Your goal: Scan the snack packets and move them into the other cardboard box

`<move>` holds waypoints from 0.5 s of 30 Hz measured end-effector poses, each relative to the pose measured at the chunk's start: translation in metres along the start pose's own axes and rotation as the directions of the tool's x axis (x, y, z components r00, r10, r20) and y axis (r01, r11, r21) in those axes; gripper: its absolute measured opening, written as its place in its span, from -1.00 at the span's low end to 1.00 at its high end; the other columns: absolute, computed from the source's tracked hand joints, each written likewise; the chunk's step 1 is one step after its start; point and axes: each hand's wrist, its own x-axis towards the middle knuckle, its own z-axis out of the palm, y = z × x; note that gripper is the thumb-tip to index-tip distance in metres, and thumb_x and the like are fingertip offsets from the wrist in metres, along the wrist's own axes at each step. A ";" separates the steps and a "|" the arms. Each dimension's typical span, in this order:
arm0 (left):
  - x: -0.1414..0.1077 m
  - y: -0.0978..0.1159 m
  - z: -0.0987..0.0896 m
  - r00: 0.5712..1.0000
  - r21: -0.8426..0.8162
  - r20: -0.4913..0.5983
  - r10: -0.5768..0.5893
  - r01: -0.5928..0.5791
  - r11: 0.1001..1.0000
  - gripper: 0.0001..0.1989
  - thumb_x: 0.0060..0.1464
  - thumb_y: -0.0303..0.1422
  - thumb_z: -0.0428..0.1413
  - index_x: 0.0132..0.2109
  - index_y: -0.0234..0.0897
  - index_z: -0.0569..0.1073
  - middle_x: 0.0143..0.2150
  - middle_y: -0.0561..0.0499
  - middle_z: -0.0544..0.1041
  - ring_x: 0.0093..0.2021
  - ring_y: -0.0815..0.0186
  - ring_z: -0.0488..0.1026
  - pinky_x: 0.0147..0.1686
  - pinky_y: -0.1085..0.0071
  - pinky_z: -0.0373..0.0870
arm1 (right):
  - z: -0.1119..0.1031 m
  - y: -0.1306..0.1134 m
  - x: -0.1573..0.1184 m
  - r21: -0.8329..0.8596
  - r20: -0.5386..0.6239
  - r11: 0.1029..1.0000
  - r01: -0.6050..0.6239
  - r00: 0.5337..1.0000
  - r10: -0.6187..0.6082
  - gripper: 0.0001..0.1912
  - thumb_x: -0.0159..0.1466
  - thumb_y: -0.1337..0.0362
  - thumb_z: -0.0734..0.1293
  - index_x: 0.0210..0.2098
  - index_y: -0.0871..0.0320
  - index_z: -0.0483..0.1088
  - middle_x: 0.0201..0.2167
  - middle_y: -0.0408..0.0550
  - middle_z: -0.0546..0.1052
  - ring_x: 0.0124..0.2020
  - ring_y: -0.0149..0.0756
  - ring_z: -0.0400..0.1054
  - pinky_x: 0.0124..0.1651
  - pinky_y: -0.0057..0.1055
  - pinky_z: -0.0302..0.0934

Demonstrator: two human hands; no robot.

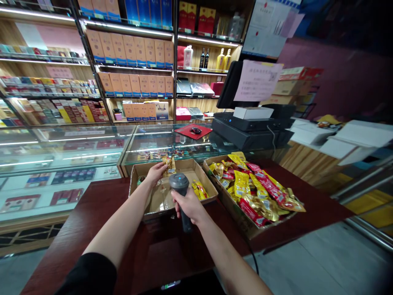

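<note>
My left hand [157,172] is closed on the edge of a gold snack packet [170,165], held over the far side of a shallow cardboard box [161,198]. In my right hand [188,205] is a dark grey barcode scanner [179,183], its head up and its handle pointing down. The fingers wrap round the handle, in front of the box. Yellow packets [200,189] lie at the right end of that box. Beside it stands a second cardboard box [231,211], heaped with yellow, red and gold snack packets [256,186].
Both boxes rest on a dark red table [107,213]. Behind it is a glass display counter [147,141] with a mouse [195,130] on a red pad. A monitor [230,84] and black till [248,129] stand back right. A black cable [254,258] hangs at the front.
</note>
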 end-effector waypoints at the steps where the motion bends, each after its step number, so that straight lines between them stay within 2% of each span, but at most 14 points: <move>1: -0.001 0.001 0.001 1.000 -0.009 0.015 0.014 -0.014 1.000 -0.53 -0.17 -0.25 0.33 -0.06 -0.28 0.52 -0.18 -0.09 0.58 -0.30 0.34 0.51 -0.29 0.46 0.39 | 0.000 0.001 0.001 0.000 0.000 1.000 0.009 1.000 -0.009 -0.74 0.11 0.15 0.30 -0.59 0.16 0.25 -0.85 -0.27 0.26 -0.86 -0.47 0.11 -0.78 -0.53 0.06; 4: -0.001 0.001 0.001 0.999 -0.040 0.035 0.030 -0.028 0.999 -0.52 -0.20 -0.26 0.34 -0.07 -0.31 0.52 -0.16 -0.11 0.57 -0.29 0.32 0.50 -0.30 0.46 0.39 | 0.000 0.002 0.001 0.008 -0.002 1.000 0.024 1.000 -0.024 -0.74 0.10 0.14 0.30 -0.58 0.17 0.25 -0.85 -0.27 0.25 -0.85 -0.47 0.11 -0.78 -0.54 0.06; 7: 0.003 -0.002 0.000 1.000 -0.014 -0.014 -0.012 0.012 1.000 -0.44 -0.23 -0.23 0.35 -0.02 -0.28 0.49 -0.14 -0.12 0.56 -0.31 0.33 0.50 -0.36 0.47 0.38 | 0.001 0.003 0.000 0.012 0.010 1.000 0.006 1.000 -0.006 -0.73 0.10 0.13 0.31 -0.58 0.17 0.25 -0.86 -0.27 0.24 -0.86 -0.48 0.09 -0.79 -0.54 0.04; 9: 0.004 -0.003 -0.002 0.999 0.024 -0.046 -0.028 0.029 0.999 -0.41 -0.23 -0.20 0.35 0.01 -0.26 0.48 -0.13 -0.10 0.56 -0.32 0.36 0.49 -0.38 0.50 0.35 | 0.001 0.002 0.000 0.052 0.009 0.999 0.005 1.000 -0.006 -0.75 0.09 0.14 0.32 -0.54 0.18 0.28 -0.79 -0.24 0.32 -0.81 -0.46 0.15 -0.77 -0.54 0.07; 12: -0.001 0.001 0.000 0.999 0.069 -0.038 -0.029 0.032 0.997 -0.38 -0.24 -0.16 0.34 0.02 -0.25 0.48 -0.17 -0.07 0.57 -0.36 0.41 0.47 -0.42 0.54 0.31 | -0.008 -0.002 0.004 0.149 -0.059 0.983 0.105 0.994 -0.097 -0.81 0.03 0.22 0.36 -0.42 0.19 0.36 -0.50 -0.11 0.51 -0.54 -0.37 0.38 -0.59 -0.50 0.26; 14: -0.009 0.009 0.004 0.999 0.087 0.013 -0.033 0.031 0.996 -0.39 -0.24 -0.15 0.34 0.00 -0.26 0.49 -0.22 -0.04 0.57 -0.45 0.47 0.42 -0.53 0.58 0.24 | -0.022 -0.009 0.010 0.147 -0.141 0.970 0.194 0.975 -0.173 -0.80 -0.01 0.29 0.38 -0.36 0.19 0.41 -0.36 -0.10 0.54 -0.35 -0.34 0.42 -0.39 -0.48 0.33; 15: -0.013 0.014 0.008 0.998 0.091 0.054 -0.040 0.035 0.995 -0.40 -0.24 -0.15 0.34 -0.01 -0.27 0.50 -0.25 -0.03 0.57 -0.50 0.50 0.39 -0.58 0.60 0.19 | -0.030 -0.014 0.013 0.134 -0.177 0.968 0.213 0.966 -0.188 -0.80 -0.01 0.31 0.38 -0.35 0.18 0.43 -0.36 -0.11 0.54 -0.31 -0.33 0.42 -0.33 -0.48 0.33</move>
